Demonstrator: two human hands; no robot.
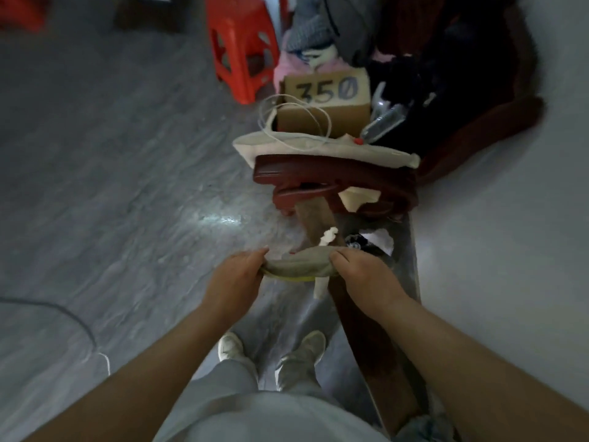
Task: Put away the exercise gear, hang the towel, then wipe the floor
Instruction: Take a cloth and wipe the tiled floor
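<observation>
Left hand [236,277] and right hand [366,275] each pinch one end of the towel [299,266], slung slack between them above the floor. My worry: the sagging middle snags the clutter [318,167] ahead and slips a pinch.

Grey towel [298,266] w/ yellow edge — bunched, held horiz. above floor [127,186].

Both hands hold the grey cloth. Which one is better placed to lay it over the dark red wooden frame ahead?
Probably the right hand: it pinches the grey cloth on the side nearer the wooden frame; the left hand is over bare floor.
</observation>
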